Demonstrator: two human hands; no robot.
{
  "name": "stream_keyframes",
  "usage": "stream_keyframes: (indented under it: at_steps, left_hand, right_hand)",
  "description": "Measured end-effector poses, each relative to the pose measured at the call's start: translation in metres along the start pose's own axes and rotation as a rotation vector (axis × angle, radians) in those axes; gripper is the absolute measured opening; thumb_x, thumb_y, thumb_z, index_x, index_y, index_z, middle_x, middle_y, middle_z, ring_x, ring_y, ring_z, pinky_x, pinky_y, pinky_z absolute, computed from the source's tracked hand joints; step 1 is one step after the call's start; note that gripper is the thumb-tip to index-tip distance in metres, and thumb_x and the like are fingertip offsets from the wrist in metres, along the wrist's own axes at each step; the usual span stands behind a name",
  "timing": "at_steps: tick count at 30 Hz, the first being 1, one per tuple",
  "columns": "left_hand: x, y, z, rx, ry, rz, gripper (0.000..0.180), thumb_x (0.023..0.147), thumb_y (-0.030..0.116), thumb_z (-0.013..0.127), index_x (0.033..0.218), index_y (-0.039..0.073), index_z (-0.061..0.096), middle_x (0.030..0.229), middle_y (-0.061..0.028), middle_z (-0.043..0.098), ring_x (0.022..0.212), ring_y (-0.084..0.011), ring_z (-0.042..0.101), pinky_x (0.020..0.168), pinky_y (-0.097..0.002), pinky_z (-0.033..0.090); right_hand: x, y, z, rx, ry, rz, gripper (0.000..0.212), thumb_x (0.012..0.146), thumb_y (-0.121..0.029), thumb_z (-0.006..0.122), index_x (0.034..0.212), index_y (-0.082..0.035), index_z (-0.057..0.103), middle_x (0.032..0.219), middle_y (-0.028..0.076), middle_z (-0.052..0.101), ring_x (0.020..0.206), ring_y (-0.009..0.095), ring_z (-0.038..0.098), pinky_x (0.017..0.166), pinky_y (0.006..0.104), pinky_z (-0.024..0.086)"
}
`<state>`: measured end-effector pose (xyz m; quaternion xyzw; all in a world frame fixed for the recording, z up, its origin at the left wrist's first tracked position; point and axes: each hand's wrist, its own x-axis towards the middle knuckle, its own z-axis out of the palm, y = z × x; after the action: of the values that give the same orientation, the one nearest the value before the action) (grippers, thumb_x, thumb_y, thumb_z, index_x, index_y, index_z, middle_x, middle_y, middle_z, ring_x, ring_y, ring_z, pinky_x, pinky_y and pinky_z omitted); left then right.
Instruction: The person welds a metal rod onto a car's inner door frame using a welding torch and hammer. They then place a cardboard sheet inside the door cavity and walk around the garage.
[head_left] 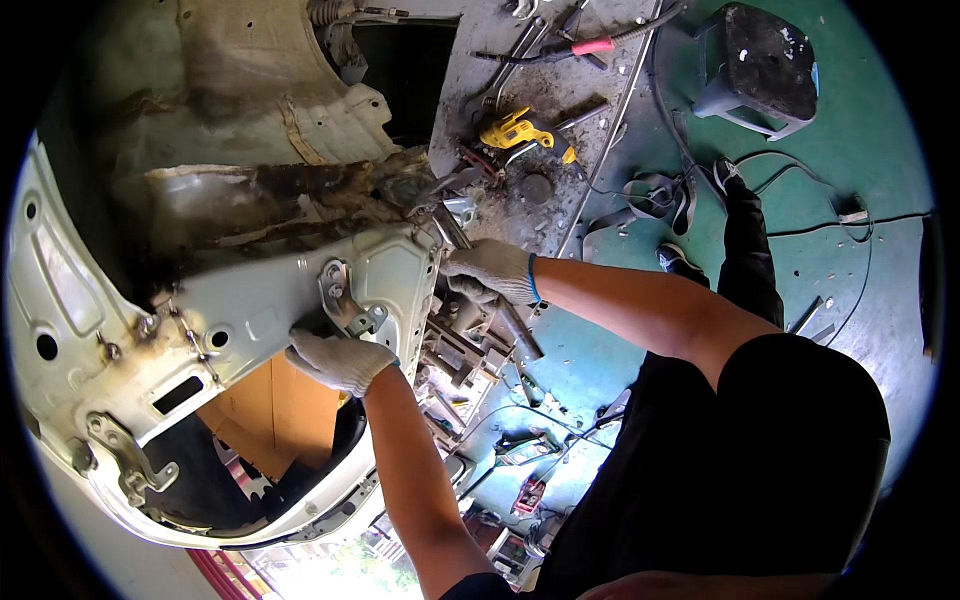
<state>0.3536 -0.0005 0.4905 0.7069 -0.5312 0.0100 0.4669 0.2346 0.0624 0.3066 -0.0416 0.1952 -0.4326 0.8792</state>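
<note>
My left hand (345, 362), in a pale knitted glove, lies with its fingers stretched along the edge of an opening in a pale car body panel (265, 290). Just above it a metal hinge bracket (343, 300) is fixed to the panel. My right hand (497, 270), gloved alike with a blue cuff, is closed around a round metal bar (520, 330) beside the panel's corner. The bar slants through the grip; its upper end meets dark metal parts, and I cannot make out whether they belong to it. Scorched, rusty metal (270, 195) runs along the panel's far side.
A yellow power tool (525, 133), wrenches (515, 65) and a cable with a pink sleeve (592, 46) lie on a dirty metal bench (455, 110). A dark stool (762, 65) stands on the green floor, where cables trail. Brown cardboard (275, 410) shows through the opening.
</note>
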Motion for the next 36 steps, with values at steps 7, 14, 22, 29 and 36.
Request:
stream_keyframes:
  at_steps: [7, 14, 22, 29, 36]
  left_hand:
    - [0.014, -0.031, -0.007, 0.207, -0.054, 0.409, 0.052, 0.087, 0.033, 0.080, 0.111, -0.011, 0.067, 0.112, -0.0200, 0.065, 0.098, -0.0364, 0.066, 0.087, -0.0444, 0.054]
    - [0.003, -0.015, -0.006, 0.428, -0.166, 0.650, 0.054, 0.091, 0.028, 0.079, 0.114, -0.017, 0.059, 0.125, -0.0258, 0.058, 0.104, -0.0346, 0.067, 0.082, -0.0388, 0.063]
    - [0.012, -0.027, -0.011, 0.409, -0.219, 0.450, 0.045, 0.092, 0.012, 0.074, 0.126, -0.013, 0.057, 0.119, -0.0137, 0.065, 0.102, -0.0209, 0.065, 0.091, -0.0328, 0.057]
    - [0.008, -0.020, -0.010, -0.107, -0.083, -0.061, 0.048, 0.084, 0.007, 0.075, 0.126, -0.011, 0.058, 0.122, -0.0142, 0.064, 0.106, -0.0230, 0.064, 0.097, -0.0330, 0.055]
    - [0.005, -0.028, -0.022, 0.512, -0.117, 0.477, 0.046, 0.082, 0.024, 0.085, 0.101, -0.015, 0.069, 0.115, -0.0177, 0.065, 0.101, -0.0247, 0.065, 0.089, -0.0348, 0.055]
  right_hand:
    - [-0.008, -0.033, -0.003, -0.190, -0.020, 0.004, 0.031, 0.095, -0.031, 0.063, 0.075, -0.009, 0.063, 0.057, 0.000, 0.052, 0.045, 0.012, 0.044, 0.044, 0.0328, 0.040]
    - [-0.009, -0.072, 0.000, -0.311, -0.074, 0.055, 0.031, 0.092, -0.033, 0.065, 0.076, -0.006, 0.066, 0.062, 0.002, 0.059, 0.049, 0.012, 0.051, 0.045, 0.0314, 0.043]
    - [-0.013, -0.049, -0.001, -0.015, -0.103, -0.024, 0.019, 0.101, -0.020, 0.062, 0.089, -0.005, 0.061, 0.063, 0.003, 0.055, 0.042, 0.010, 0.043, 0.037, 0.0293, 0.033]
    - [-0.027, -0.072, 0.005, 0.228, -0.041, -0.044, 0.032, 0.099, -0.028, 0.064, 0.076, -0.007, 0.058, 0.055, -0.001, 0.048, 0.039, 0.009, 0.041, 0.038, 0.0294, 0.035]
    - [-0.017, -0.073, 0.007, 0.117, 0.000, 0.117, 0.029, 0.100, -0.024, 0.062, 0.077, -0.008, 0.058, 0.053, -0.002, 0.045, 0.037, 0.008, 0.036, 0.035, 0.0290, 0.029]
